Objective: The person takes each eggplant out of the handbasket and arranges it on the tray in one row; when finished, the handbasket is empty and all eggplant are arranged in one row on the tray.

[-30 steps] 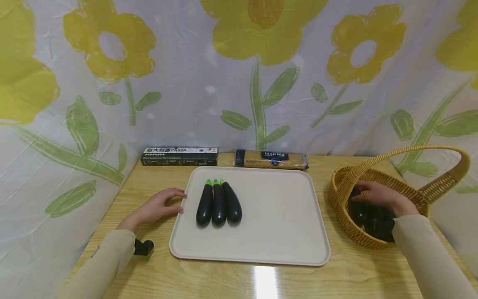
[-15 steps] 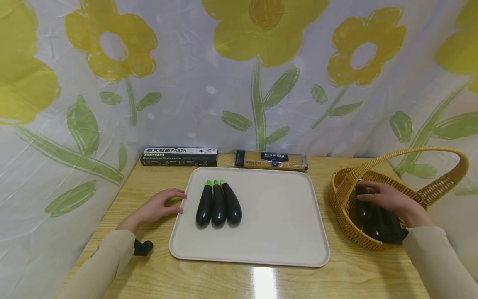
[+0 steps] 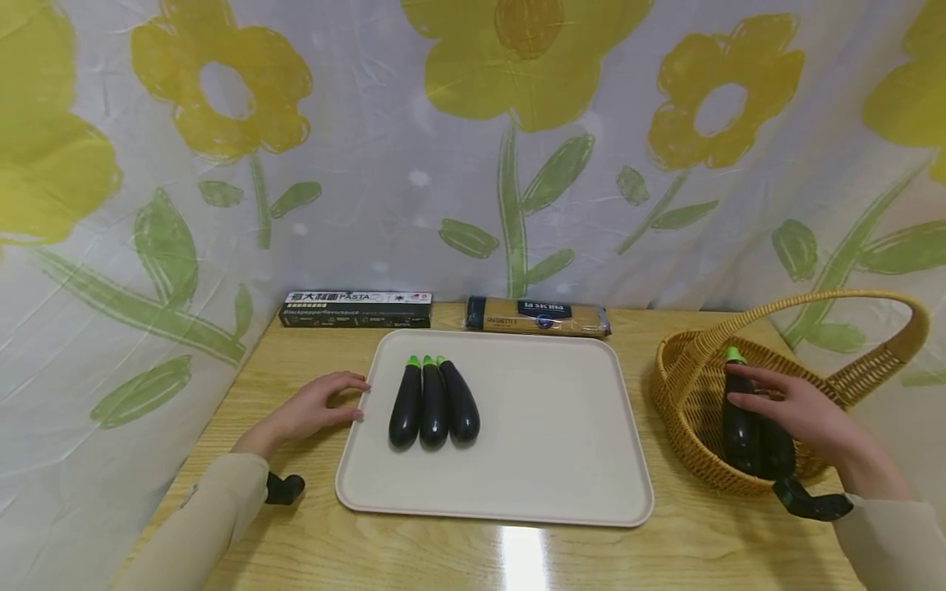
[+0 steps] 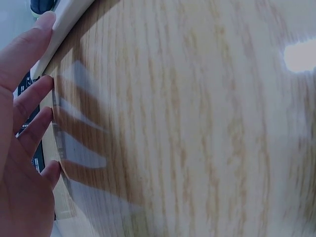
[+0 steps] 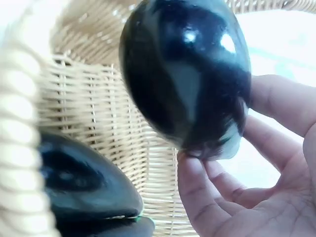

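Observation:
My right hand (image 3: 794,410) pinches a dark eggplant (image 3: 739,423) with a green stem end, inside the wicker basket (image 3: 683,435). In the right wrist view the eggplant (image 5: 185,69) stands up between thumb and fingers, apart from other eggplants (image 5: 89,177) lower in the basket. The left hand (image 3: 318,408) lies at the left edge of a pale tray (image 3: 547,427), fingers loosely spread; the left wrist view has its thumb touching the rim. Three eggplants (image 3: 433,406) lie side by side on the tray's left half, green ends pointing away.
Behind the tray stand a black pasta box (image 3: 355,310) and a spaghetti packet (image 3: 537,317). The basket's tall arched handle (image 3: 835,297) rises above the right hand. A flowered curtain (image 3: 384,205) borders the wooden table (image 3: 414,550) at the back and sides.
My right hand has shifted rightward and toward me in the basket, and the eggplant it grips has come into clearer view, moving right. The left hand and tray stay put.

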